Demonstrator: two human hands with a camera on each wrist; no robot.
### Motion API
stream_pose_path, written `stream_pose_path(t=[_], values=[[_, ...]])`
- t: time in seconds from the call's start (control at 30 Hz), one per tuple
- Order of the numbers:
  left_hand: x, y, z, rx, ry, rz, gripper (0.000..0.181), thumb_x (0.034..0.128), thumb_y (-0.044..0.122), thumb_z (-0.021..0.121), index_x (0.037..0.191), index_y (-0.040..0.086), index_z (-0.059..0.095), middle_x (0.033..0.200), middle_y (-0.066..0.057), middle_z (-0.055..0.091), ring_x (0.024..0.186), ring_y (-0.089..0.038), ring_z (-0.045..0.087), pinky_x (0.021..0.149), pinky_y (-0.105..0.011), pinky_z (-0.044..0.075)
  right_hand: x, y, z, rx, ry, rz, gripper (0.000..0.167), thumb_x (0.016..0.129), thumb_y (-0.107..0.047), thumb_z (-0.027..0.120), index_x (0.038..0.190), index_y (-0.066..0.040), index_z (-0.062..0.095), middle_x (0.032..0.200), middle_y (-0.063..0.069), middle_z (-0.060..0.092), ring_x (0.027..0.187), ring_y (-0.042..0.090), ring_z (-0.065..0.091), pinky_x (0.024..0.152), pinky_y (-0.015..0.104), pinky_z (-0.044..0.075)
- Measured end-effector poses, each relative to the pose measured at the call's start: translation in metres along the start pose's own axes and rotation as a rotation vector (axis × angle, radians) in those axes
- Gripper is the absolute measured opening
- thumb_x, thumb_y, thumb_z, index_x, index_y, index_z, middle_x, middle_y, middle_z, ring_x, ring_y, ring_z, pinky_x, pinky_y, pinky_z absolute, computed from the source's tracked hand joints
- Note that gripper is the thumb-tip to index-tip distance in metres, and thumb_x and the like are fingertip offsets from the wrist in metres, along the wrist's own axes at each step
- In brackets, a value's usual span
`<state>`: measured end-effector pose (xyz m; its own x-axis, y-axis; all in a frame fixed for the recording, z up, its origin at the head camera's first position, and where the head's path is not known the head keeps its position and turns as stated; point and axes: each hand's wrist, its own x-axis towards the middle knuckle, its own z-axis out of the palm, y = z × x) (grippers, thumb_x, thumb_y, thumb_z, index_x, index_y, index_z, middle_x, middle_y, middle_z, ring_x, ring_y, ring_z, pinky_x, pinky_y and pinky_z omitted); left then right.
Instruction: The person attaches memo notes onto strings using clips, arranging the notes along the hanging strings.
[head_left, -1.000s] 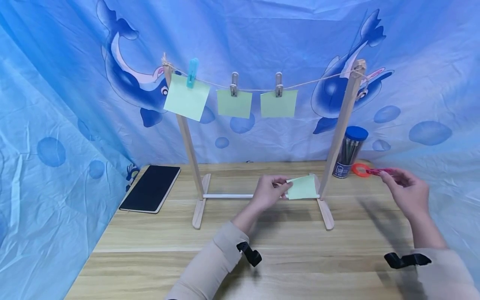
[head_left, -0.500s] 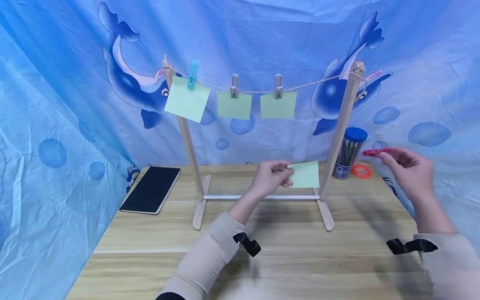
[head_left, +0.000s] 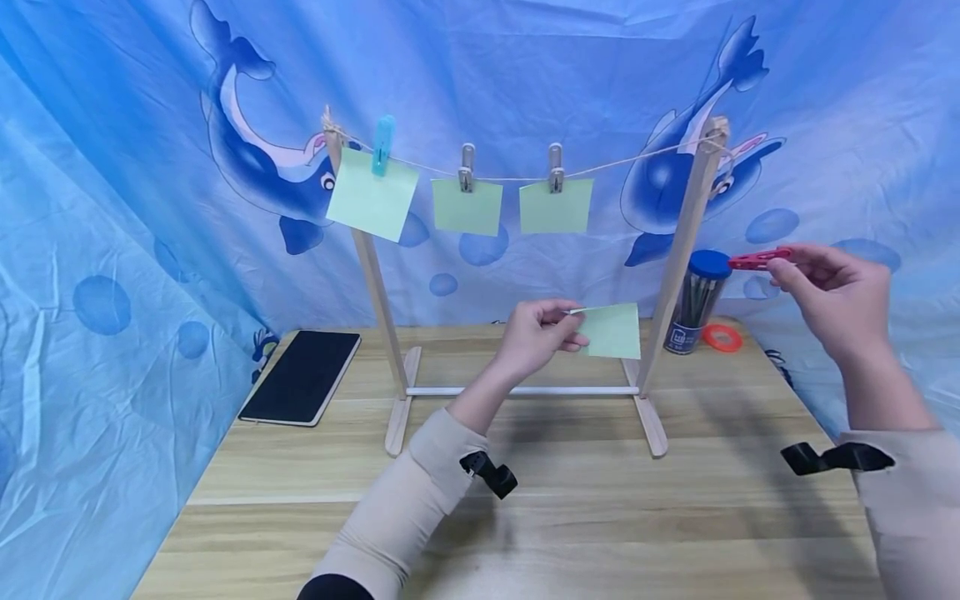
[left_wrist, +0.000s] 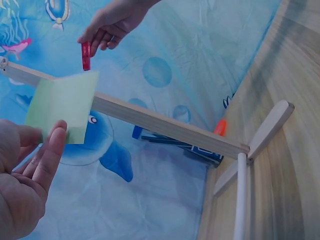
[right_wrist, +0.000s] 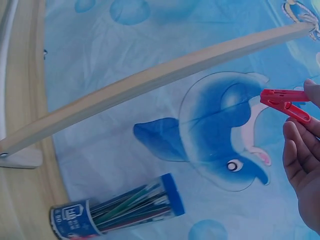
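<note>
My left hand (head_left: 534, 335) pinches a pale green paper note (head_left: 613, 331) by its left edge, in front of the wooden stand's right post. Off to the right, my right hand (head_left: 846, 298) holds a red clothespin (head_left: 759, 260) between thumb and fingers, its tip pointing left. In the right wrist view the clothespin (right_wrist: 285, 104) looks closed at the tip. Above, a string (head_left: 630, 162) runs between the posts. A turquoise clothespin (head_left: 383, 146) and two metal clips (head_left: 467, 168) hold several green notes (head_left: 555, 208) on it.
The stand's right post (head_left: 684, 250) rises between my hands. Behind it is a pencil tub (head_left: 697, 304) with a blue lid, beside an orange ring (head_left: 722, 337). A black notebook (head_left: 302, 377) lies at the table's left. A blue dolphin curtain (head_left: 495, 92) hangs behind.
Both hands have risen, the left with the note and the right with the red clothespin. The clothespin has moved from beside the orange ring up to the height of the tub's lid.
</note>
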<state>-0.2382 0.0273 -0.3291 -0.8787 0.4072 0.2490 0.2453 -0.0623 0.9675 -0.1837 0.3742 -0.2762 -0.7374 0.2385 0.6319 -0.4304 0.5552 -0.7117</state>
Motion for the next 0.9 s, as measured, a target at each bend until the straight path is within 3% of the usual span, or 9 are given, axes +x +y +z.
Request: stream_pose_path(t=[0.13,0.3,0.47,0.63,0.7,0.9], values=[[0.002,0.008,0.001,0.020,-0.008,0.023,0.025,0.1000,0.006,0.064,0.122,-0.006,0.068,0.093,-0.019,0.074,0.077,-0.027,0.075,0.073,-0.034,0.062,0.009,-0.008,-0.002,-0.015,0.005,-0.030,0.025,0.095,-0.008,0.071,0.118,0.000,0.073,0.088,-0.018,0.069,0.075,0.000,0.063,0.062,0.009,0.045],[0.004,0.017,0.002,0.033,-0.022,0.073,0.023,0.1002,0.008,0.063,0.119,-0.005,0.070,0.093,-0.019,0.075,0.083,-0.033,0.075,0.075,-0.033,0.062,0.021,-0.025,-0.004,-0.013,0.014,-0.057,0.026,0.095,-0.010,0.071,0.119,0.000,0.073,0.093,-0.018,0.070,0.079,-0.002,0.064,0.073,0.008,0.048],[0.005,0.028,0.002,0.033,-0.024,0.124,0.028,0.1029,0.015,0.061,0.119,-0.007,0.069,0.097,-0.021,0.075,0.087,-0.036,0.074,0.077,-0.033,0.061,0.034,-0.046,-0.006,0.019,0.025,-0.094,0.026,0.096,-0.008,0.069,0.119,0.003,0.072,0.096,-0.015,0.071,0.080,-0.001,0.066,0.075,0.009,0.049],[0.008,0.037,0.004,0.060,0.010,0.163,0.028,0.1039,0.017,0.060,0.117,-0.006,0.070,0.097,-0.018,0.075,0.080,-0.024,0.076,0.076,-0.032,0.061,0.045,-0.065,-0.008,0.070,0.040,-0.124,0.025,0.096,-0.006,0.069,0.119,0.005,0.071,0.098,-0.011,0.073,0.080,0.002,0.066,0.083,0.011,0.050],[0.009,0.040,0.005,0.073,0.028,0.179,0.028,0.1035,0.018,0.061,0.115,-0.005,0.072,0.098,-0.016,0.075,0.079,-0.021,0.076,0.076,-0.032,0.061,0.049,-0.072,-0.009,0.145,0.036,-0.137,0.024,0.096,-0.004,0.068,0.118,0.006,0.072,0.099,-0.007,0.073,0.079,0.003,0.066,0.084,0.012,0.050],[0.014,0.050,0.008,0.075,0.071,0.226,0.025,0.1022,0.019,0.063,0.112,-0.002,0.074,0.098,-0.014,0.073,0.078,-0.019,0.075,0.074,-0.032,0.062,0.061,-0.091,-0.009,0.566,-0.031,-0.177,0.025,0.094,0.004,0.067,0.115,0.017,0.066,0.103,0.011,0.072,0.075,0.014,0.068,0.086,0.015,0.052]])
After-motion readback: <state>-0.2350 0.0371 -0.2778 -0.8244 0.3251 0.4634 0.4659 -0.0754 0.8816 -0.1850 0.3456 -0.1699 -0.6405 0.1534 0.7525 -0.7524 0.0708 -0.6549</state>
